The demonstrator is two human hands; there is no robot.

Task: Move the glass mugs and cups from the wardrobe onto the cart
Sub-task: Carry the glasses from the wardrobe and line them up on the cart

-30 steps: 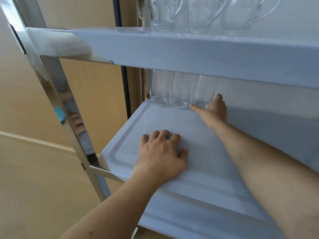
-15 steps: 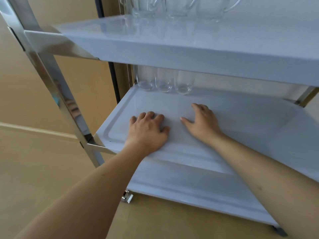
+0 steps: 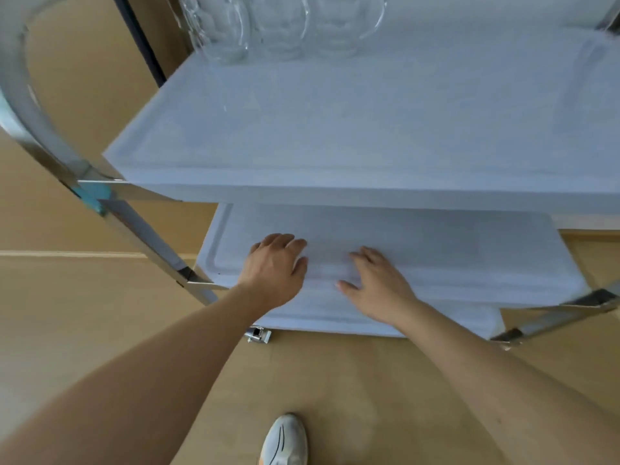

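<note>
- The cart (image 3: 335,196) was the landmark: white, smooth, flat-bottomed trays with a shallow raised rim, carried on a shiny, square-section metal frame (image 3: 141,236) at its left side, with a patch of blue tape (image 3: 95,196) at the joint with the upper tray.
- The glass mugs (image 3: 278,25) stood in a tight row at the far left corner of the cart's upper tray, touching or nearly so; they were clear, thick-walled and rounded, and at least one curved handle showed on the right.
- By the look of them the mugs would be rigid, fairly heavy, slippery and breakable, so the handle, or a full wrap around the body, seemed the safest hold, one mug per hand, with care against knocks between neighbours.
- The left hand (image 3: 275,266) lay palm-down at the near left of the cart's lower tray, fingers relaxed and slightly bent, grasping nothing.
- The right hand (image 3: 375,283) rested just right of it on the same tray, fingers spread and flat, also holding nothing.
- A small metal castor (image 3: 258,335) showed beneath the cart's near left edge.
- On the tan floor (image 3: 335,380) in front of the cart, a pale shoe (image 3: 285,441) pointed towards it.
</note>
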